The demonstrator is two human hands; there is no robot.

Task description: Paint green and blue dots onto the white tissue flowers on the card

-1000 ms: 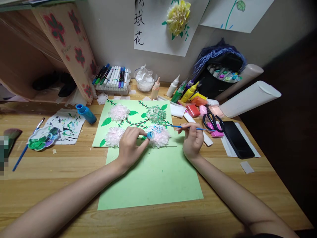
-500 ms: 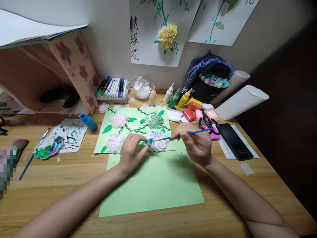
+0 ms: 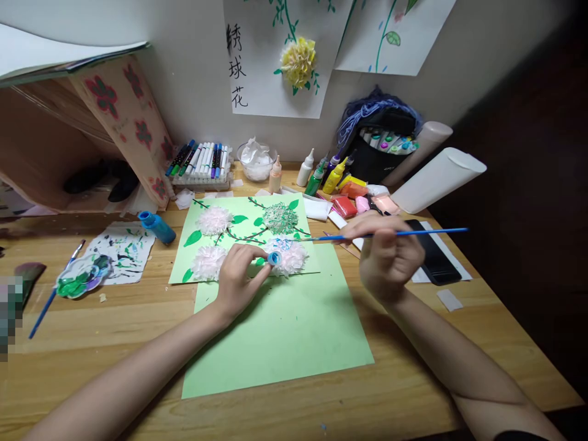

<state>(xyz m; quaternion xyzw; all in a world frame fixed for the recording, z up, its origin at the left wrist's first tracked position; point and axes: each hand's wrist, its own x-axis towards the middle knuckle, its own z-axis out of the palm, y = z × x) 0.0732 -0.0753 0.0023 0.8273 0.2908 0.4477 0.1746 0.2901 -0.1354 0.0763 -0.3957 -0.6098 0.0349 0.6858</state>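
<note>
Between the thumb and fingers of my left hand (image 3: 239, 278) is a small blue bottle cap (image 3: 274, 258), its hollow side facing me with blue paint inside. My right hand (image 3: 388, 257) pinches a thin blue paintbrush (image 3: 432, 232), its bristle tip pointing left above the artwork. Just under the tip lies a white paper flower (image 3: 294, 258) with blue marks on its upper petals. It sits on a light green sheet (image 3: 184, 269) beside a green-tinted flower (image 3: 280, 218) and two pale flowers, with painted stems and leaves. The open blue paint bottle (image 3: 158, 228) stands tilted-looking at the left.
Left are a paint-smeared palette (image 3: 80, 283), a second brush (image 3: 43, 312) and a stained tissue (image 3: 131, 251). Markers (image 3: 202, 162), paint bottles (image 3: 316, 179) and a bowl (image 3: 257, 165) line the back. A black phone (image 3: 436, 260) lies right. Another green sheet (image 3: 280, 343) is in front.
My right hand has moved right and drawn the brush tip out of the blue cap, lifting it clear. My left hand still holds the cap. The camera view has shifted slightly.
</note>
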